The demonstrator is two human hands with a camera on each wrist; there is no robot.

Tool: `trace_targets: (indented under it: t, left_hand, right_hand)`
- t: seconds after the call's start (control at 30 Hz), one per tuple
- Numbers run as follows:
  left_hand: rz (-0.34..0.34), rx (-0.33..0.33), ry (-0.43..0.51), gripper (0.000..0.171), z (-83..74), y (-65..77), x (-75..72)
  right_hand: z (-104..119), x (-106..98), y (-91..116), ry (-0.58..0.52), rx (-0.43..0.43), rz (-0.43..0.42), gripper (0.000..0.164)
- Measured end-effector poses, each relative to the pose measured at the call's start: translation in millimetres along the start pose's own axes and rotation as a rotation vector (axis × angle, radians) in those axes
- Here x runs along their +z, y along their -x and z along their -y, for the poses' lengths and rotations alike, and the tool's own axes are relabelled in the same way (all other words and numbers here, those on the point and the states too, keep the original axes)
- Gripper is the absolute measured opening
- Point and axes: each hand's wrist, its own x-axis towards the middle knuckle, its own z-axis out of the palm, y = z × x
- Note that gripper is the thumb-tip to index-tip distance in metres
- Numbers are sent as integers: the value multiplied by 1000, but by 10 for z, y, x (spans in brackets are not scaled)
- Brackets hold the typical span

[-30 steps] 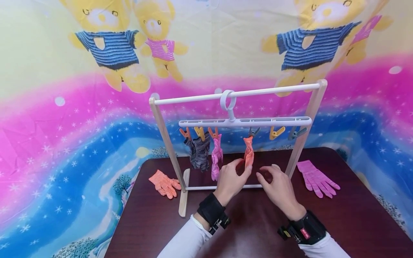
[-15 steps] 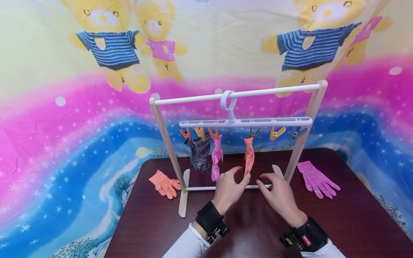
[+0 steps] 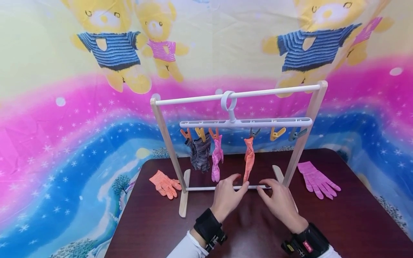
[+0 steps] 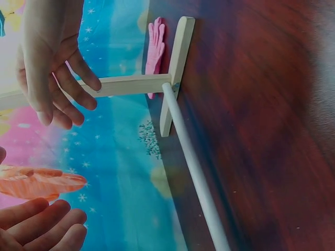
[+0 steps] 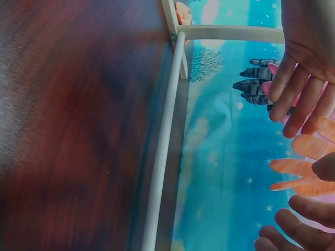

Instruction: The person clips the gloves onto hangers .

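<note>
An orange glove (image 3: pixel 249 157) hangs by its cuff from a grey clothespin (image 3: pixel 255 132) on the white hanger (image 3: pixel 271 122). My left hand (image 3: pixel 227 197) is just left of the glove's fingertips, fingers loosely bent and apart, its thumb tip close below them. To the right, my right hand (image 3: pixel 280 200) is held in the same loose curve with nothing in it. In the left wrist view the glove's fingers (image 4: pixel 47 182) show between the two hands. A pink glove (image 3: pixel 217 159) and dark grey gloves (image 3: pixel 200 154) hang farther left on orange and yellow clothespins.
A wooden rack with a white top rod (image 3: pixel 274 91) and a lower rod (image 3: pixel 201 188) carries the hanger. A yellow clothespin (image 3: pixel 276 133) and another grey one (image 3: pixel 297 134) hang without gloves. An orange glove (image 3: pixel 165 184) lies on the table left, a pink glove (image 3: pixel 318 180) right.
Both hands have moved down along the hanging orange glove. Its fingers, earlier partly behind my left hand, now show down to the tips. The right hand stays apart from it.
</note>
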Motion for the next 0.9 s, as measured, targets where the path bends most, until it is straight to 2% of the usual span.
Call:
trace_targets:
  t: [0.13, 0.47, 0.7, 0.9]
  left_hand:
    - [-3, 3, -27, 43, 53, 65, 24]
    - [22, -23, -114, 40, 151, 221, 61]
    - [4, -33, -149, 36, 229, 297, 65]
    - [-35, -24, -217, 32, 357, 362, 79]
  right_hand:
    - [8, 38, 66, 13, -3, -12, 18]
    - [26, 94, 177, 7, 53, 70, 17]
    - [16, 157, 244, 11, 26, 58, 16]
    - [32, 205, 298, 9, 0, 59, 17]
